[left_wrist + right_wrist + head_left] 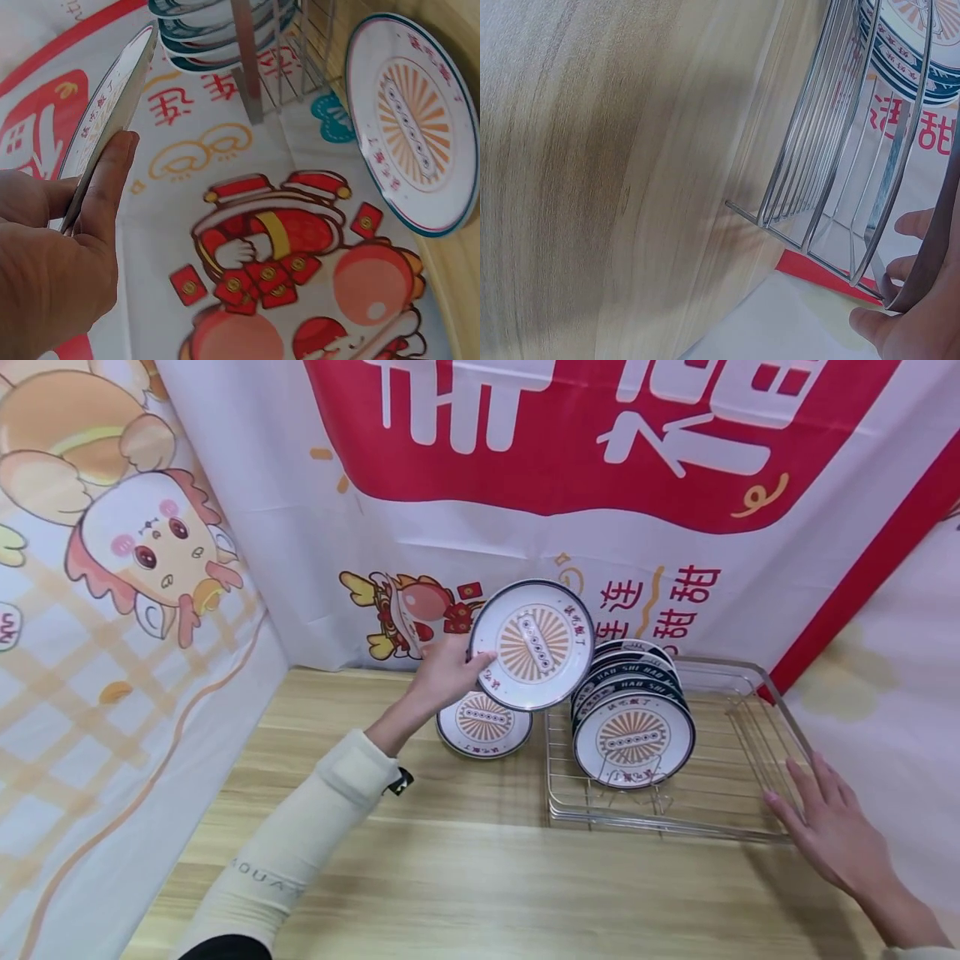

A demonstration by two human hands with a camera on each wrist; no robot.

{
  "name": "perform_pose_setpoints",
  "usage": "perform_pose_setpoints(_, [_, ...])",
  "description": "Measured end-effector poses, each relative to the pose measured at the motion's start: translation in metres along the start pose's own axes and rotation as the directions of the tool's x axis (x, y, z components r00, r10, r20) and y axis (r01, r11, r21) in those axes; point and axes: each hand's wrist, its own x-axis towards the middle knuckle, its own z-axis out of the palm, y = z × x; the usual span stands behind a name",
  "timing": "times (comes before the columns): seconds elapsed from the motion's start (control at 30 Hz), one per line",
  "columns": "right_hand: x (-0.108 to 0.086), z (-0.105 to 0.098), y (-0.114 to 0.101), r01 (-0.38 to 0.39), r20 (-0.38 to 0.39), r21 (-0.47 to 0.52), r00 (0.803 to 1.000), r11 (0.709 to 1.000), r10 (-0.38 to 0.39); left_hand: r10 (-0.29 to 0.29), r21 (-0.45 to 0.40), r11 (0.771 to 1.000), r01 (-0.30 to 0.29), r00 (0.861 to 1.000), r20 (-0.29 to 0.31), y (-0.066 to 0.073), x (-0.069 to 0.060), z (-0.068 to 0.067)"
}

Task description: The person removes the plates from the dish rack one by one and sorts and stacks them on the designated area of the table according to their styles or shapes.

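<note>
A white plate with a dark rim and orange rays (pixel 531 645) is pinched at its left edge by the left hand (pixel 447 672), raised above the table. In the left wrist view the plate (pixel 112 105) is seen nearly edge-on between thumb and fingers of the hand (pixel 67 262). Below it another such plate (pixel 486 724) lies on the table. Several plates (pixel 634 739) stand upright, leaning in the left part of a wire rack (pixel 720 828). The right hand (pixel 840 827) rests on the rack's right end; in the right wrist view its fingers (pixel 907 268) are around the rack's rim (pixel 930 247).
The wooden table (pixel 465 893) stretches in front of the rack. A white cloth with red print (pixel 525 535) hangs behind, close to the rack. A patterned cloth (pixel 135 710) bounds the left side, and pale cloth (pixel 892 693) bounds the right.
</note>
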Motion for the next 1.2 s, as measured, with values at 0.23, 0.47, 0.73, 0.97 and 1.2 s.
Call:
perform_pose_setpoints(0.23, [0.0, -0.001, 0.0, 0.001, 0.013, -0.005, 1.0, 1.0, -0.001, -0.123, -0.04, 0.991, 0.124, 0.992, 0.024, -0.033, 0.003, -0.012])
perform_pose_setpoints(0.47, [-0.001, -0.001, -0.001, 0.008, 0.013, -0.006, 1.0, 1.0, -0.008, -0.261, -0.128, 0.955, 0.268, 0.963, 0.073, -0.068, 0.005, -0.014])
perform_pose_setpoints(0.73, [-0.001, -0.002, -0.002, -0.002, 0.019, -0.005, 1.0, 1.0, 0.002, -0.332, -0.134, 0.929, 0.344, 0.938, 0.103, -0.098, 0.01, -0.013])
perform_pose_setpoints(0.97, [-0.001, 0.0, 0.001, -0.001, 0.018, -0.012, 1.0, 1.0, 0.001, -0.369, -0.113, 0.917, 0.383, 0.921, 0.127, -0.113, 0.009, -0.01])
perform_pose_setpoints(1.2, [0.0, 0.001, 0.003, 0.001, 0.009, -0.028, 1.0, 1.0, -0.001, -0.395, -0.075, 0.909, 0.41, 0.904, 0.162, -0.122, 0.006, -0.005])
